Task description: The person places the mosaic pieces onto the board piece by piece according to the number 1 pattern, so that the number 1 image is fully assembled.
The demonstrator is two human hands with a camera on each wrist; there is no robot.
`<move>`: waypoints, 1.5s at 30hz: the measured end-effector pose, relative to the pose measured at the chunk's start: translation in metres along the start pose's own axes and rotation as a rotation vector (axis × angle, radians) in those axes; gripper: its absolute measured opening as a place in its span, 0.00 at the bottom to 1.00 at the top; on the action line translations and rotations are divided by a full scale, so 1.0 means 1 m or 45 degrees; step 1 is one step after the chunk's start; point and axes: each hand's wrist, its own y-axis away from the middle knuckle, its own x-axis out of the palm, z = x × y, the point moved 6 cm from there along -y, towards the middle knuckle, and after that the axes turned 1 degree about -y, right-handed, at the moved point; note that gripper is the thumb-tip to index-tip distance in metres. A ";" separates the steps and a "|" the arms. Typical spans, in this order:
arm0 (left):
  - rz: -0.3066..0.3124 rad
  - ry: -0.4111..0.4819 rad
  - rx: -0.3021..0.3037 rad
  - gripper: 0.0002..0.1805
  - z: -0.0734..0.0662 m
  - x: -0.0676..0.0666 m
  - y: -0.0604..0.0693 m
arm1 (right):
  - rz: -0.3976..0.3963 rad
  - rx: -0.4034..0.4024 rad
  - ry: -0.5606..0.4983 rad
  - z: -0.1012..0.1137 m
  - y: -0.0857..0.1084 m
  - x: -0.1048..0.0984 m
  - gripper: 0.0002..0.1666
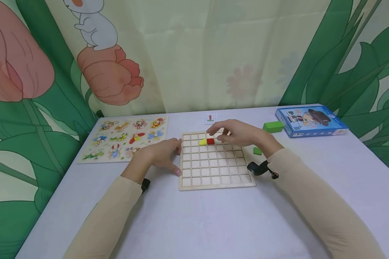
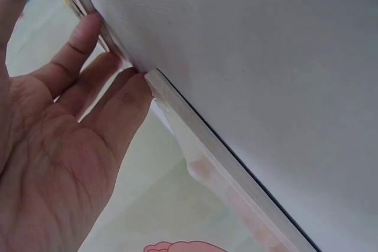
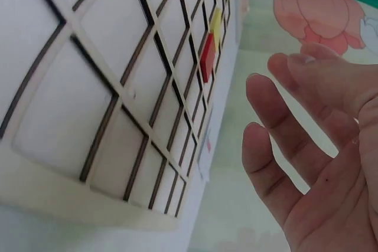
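A wooden grid board (image 1: 218, 187) lies flat on the table. Side by side in its far rows sit a yellow tile (image 1: 202, 142) and a red tile (image 1: 210, 141). My left hand (image 1: 163, 154) touches the board's left edge with fingers and thumb spread. In the left wrist view, its fingertips (image 2: 137, 90) meet that edge. Over the far part of the board, just right of the red tile, hovers my right hand (image 1: 238, 133). Its fingers are loosely bent and nothing shows between them in the right wrist view.
Behind the board lies a small pattern card (image 1: 210, 118). To the left is an insect picture board (image 1: 116, 138). On the right are a green block (image 1: 273, 126), a small green tile (image 1: 257, 151) and a blue box (image 1: 311, 120). A printed curtain (image 1: 194, 64) hangs behind.
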 end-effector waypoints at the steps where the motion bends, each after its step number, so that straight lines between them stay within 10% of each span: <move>1: -0.002 -0.002 -0.004 0.39 0.000 -0.001 0.000 | -0.014 -0.005 0.011 0.000 0.002 -0.003 0.23; 45: 0.015 0.031 -0.010 0.39 0.000 -0.001 0.000 | -0.290 0.019 0.027 -0.049 0.107 -0.031 0.20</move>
